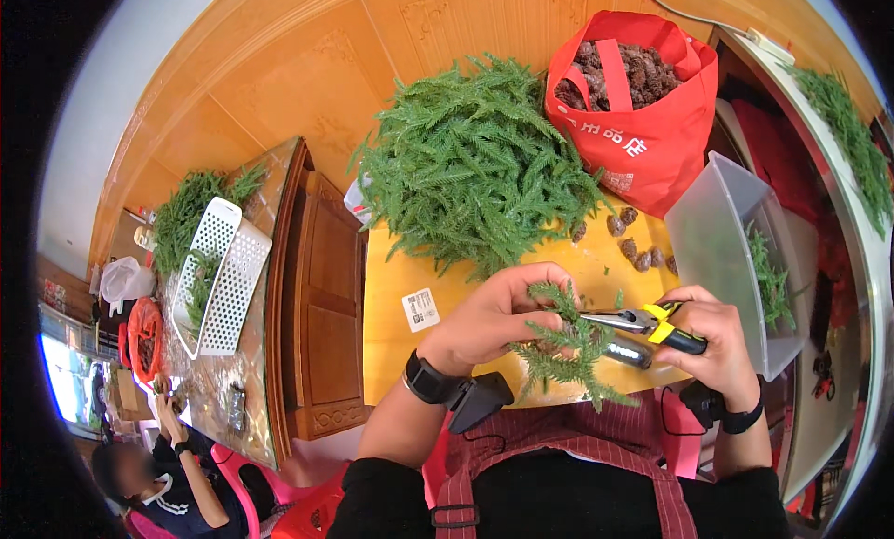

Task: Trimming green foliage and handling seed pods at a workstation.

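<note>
My left hand (507, 306) is closed on a green artificial pine sprig (573, 357) above the front of the yellow table (391, 353). Long-nose pliers (622, 320) with black and yellow handles lie in my right hand (717, 329), fingers wrapped round them. Their tips point left and meet the sprig near my left fingers; what exactly they grip is hidden by the needles. Just below the pliers is a dark cylinder (630, 352). Beyond my hands rises a big heap of green pine sprigs (475, 166). Several small brown pine cones (643, 259) lie right of it.
A red bag (643, 171) full of pine cones stands at the back right. Beside it leans a translucent bin (717, 231) with some greenery inside. A white label (421, 310) lies on the table's left. Further left, a co-worker (177, 488) sits at another table with white baskets (237, 283).
</note>
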A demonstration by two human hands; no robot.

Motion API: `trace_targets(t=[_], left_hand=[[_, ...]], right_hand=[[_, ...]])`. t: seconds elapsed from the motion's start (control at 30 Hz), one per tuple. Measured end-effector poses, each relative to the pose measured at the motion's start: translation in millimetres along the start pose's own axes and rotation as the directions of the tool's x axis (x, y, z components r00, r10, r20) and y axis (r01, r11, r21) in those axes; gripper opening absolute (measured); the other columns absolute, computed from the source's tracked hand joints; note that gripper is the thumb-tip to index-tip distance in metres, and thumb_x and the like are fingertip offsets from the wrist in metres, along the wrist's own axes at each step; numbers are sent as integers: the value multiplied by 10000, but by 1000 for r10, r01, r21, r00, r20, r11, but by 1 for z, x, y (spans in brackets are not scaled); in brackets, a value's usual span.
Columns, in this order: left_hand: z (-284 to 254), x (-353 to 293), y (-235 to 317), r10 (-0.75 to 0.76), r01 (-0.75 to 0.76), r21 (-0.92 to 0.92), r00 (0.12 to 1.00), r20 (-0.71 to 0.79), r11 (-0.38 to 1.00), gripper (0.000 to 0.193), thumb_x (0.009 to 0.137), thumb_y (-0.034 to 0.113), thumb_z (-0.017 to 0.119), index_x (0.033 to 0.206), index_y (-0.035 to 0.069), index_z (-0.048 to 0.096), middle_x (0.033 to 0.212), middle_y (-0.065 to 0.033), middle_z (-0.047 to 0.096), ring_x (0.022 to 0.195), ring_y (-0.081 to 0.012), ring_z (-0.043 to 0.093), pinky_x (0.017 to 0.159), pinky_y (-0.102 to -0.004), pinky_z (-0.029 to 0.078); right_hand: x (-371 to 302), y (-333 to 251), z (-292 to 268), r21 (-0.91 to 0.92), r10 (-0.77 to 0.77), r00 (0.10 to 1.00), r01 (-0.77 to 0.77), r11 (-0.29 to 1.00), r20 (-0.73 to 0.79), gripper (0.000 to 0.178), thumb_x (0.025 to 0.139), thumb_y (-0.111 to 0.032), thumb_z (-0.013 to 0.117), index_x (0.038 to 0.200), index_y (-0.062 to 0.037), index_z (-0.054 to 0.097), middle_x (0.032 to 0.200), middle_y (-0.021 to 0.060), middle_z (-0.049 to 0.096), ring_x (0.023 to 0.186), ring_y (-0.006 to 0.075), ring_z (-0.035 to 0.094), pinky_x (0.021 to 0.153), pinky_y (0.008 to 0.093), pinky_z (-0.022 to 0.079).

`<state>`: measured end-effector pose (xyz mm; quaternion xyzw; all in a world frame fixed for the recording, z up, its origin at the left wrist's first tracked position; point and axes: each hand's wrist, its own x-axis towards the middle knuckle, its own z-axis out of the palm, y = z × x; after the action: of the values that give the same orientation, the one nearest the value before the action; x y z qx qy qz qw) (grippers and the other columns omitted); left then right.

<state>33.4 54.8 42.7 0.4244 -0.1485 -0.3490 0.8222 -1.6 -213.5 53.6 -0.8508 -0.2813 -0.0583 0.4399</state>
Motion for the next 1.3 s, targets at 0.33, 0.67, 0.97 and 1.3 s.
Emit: trace_targets(t=[0.33, 0.67, 0.97, 1.3], left_hand=[[15, 7, -15, 695, -211, 964, 668, 265, -164, 201, 716, 8, 678, 865, 25, 544, 952, -140, 608, 860, -248, 599, 725, -317, 479], [18, 5, -8, 523, -331, 582, 830, -195, 743, 220, 773, -52, 585, 948, 31, 478, 976, -92, 587, 954, -167, 565, 843, -276, 437], [15, 4, -7, 241, -170, 261, 932, -269, 950, 188, 767, -4, 597, 914, 37, 487, 888, -59, 587, 884, -132, 571, 799, -257, 448], [16, 4, -7, 274, -216, 233, 927, -256, 948, 200, 725, 11, 622, 877, 44, 496, 855, -60, 569, 856, -158, 582, 792, -284, 453]], right_hand=[[-1, -22, 1, -71, 436, 899, -433, 898, 30, 289, 631, -184, 760, 635, -7, 532, 572, 117, 478, 724, 273, 566, 688, 334, 434], [-7, -5, 2, 3, 226, 974, -226, 974, -32, 284, 622, -206, 759, 671, -15, 554, 640, 76, 559, 886, 293, 560, 767, 367, 433], [0, -3, -1, 2, 95, 995, -95, 995, 22, 311, 625, -243, 762, 684, -12, 562, 687, 80, 573, 897, 308, 565, 779, 372, 430], [-5, 1, 0, 45, 82, 995, -84, 995, 49, 345, 639, -300, 752, 688, -10, 571, 696, 85, 578, 900, 321, 567, 824, 403, 419]])
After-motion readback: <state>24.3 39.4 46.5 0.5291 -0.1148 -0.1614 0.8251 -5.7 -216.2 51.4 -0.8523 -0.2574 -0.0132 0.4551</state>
